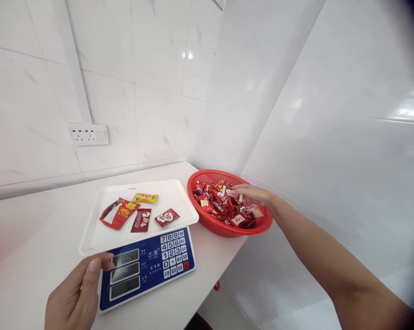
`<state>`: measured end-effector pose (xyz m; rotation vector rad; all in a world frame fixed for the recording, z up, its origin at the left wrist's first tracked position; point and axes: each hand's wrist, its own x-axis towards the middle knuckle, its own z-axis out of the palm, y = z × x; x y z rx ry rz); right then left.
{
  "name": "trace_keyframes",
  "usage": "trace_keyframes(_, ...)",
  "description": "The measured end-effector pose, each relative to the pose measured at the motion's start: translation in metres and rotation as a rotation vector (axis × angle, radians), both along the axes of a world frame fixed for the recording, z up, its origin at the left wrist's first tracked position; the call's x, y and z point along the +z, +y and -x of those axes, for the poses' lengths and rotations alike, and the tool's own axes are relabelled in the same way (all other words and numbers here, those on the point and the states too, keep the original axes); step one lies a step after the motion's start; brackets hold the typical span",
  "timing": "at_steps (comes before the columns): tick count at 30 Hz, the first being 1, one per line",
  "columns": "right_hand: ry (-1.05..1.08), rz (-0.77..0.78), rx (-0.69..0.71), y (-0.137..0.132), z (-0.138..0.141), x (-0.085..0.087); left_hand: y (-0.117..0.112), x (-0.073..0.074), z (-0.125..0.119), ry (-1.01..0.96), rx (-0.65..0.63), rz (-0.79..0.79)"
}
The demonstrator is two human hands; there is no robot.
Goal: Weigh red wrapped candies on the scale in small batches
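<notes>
My right hand (253, 194) reaches over a red plastic basket (215, 228), fingers stretched out flat against the wrapped snacks (218, 201) inside. Most of these snacks have red wrappers, and my hand covers some of them. Beside the display of a blue-and-white digital scale (150, 260) is my left hand (77, 289), with its thumb and forefinger extended and nothing visible between them. On the scale's white tray (100, 240) lie a large red packet (119, 213), a small yellow packet (145, 198) and two dark red packets, one upright (141, 220) and one slanted (166, 217).
A white table (31, 229) carries the scale and basket, the basket sitting by its right edge. White tiled wall (159, 114) rises behind, with a power socket (89, 134) on it. A pale smooth wall (317, 151) stands on the right.
</notes>
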<state>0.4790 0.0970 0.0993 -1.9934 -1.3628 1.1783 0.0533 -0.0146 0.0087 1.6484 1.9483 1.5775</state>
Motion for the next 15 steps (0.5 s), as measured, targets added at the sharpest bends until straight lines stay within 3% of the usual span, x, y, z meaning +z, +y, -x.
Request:
trace_keyframes(3, -0.062, -0.025, 0.036, -0.003, 0.004, 0.002, 0.001, -0.001, 0.007, -0.042, -0.100, 0.069)
trace_keyframes(8, -0.077, -0.130, 0.146, -0.007, 0.012, 0.004, 0.001, -0.002, 0.014, -0.017, -0.145, 0.082)
trace_keyframes(15, -0.136, -0.292, 0.187, 0.002, 0.007, -0.011, 0.002, -0.002, 0.013, 0.008, -0.180, 0.084)
